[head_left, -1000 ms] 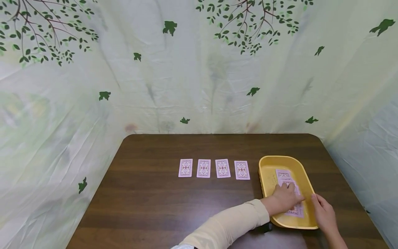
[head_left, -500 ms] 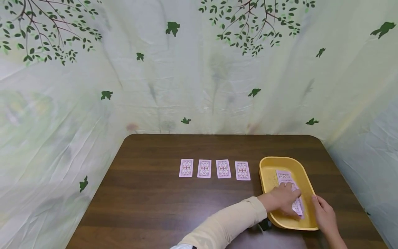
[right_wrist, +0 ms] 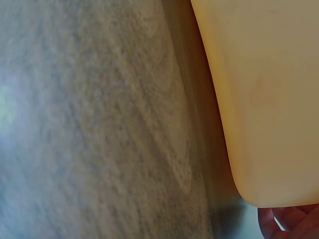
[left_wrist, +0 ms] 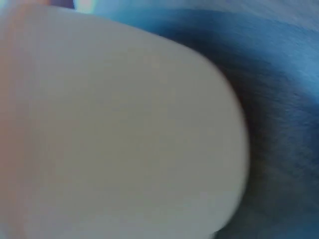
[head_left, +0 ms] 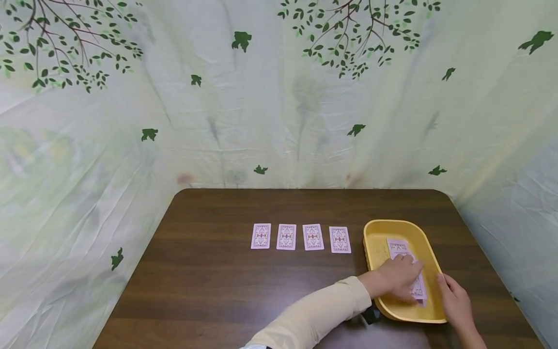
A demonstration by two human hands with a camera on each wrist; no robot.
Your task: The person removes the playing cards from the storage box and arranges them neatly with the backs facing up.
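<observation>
Inside a yellow plastic tray [head_left: 378, 235] lie several overlapping playing cards [head_left: 397, 245], their patterned pink-white backs up. My left hand [head_left: 397, 277] reaches in over them, fingers bent and thumb toward the near end, gripping a playing card [head_left: 419, 289] whose lower end shows past the hand. Another card's edge peeks out just below it. On the tray's right side, my right hand [head_left: 456, 301] holds the rim, thumb on top. The right wrist view shows some of its curled fingers [right_wrist: 294, 221] at the tray's edge. A blurred pale rounded shape fills much of the left wrist view.
A row of several face-down cards [head_left: 286, 237] lies left of the tray on the dark wooden table [head_left: 209, 271]. My left forearm, in a cream sleeve [head_left: 318, 310], crosses the table's near side. A leaf-printed curtain [head_left: 279, 97] hangs behind.
My left hand has drawn slightly back and turned, its spread fingers bending and its thumb moving to the cards' near end. The lower card shifted slightly. My right hand stays on the rim.
</observation>
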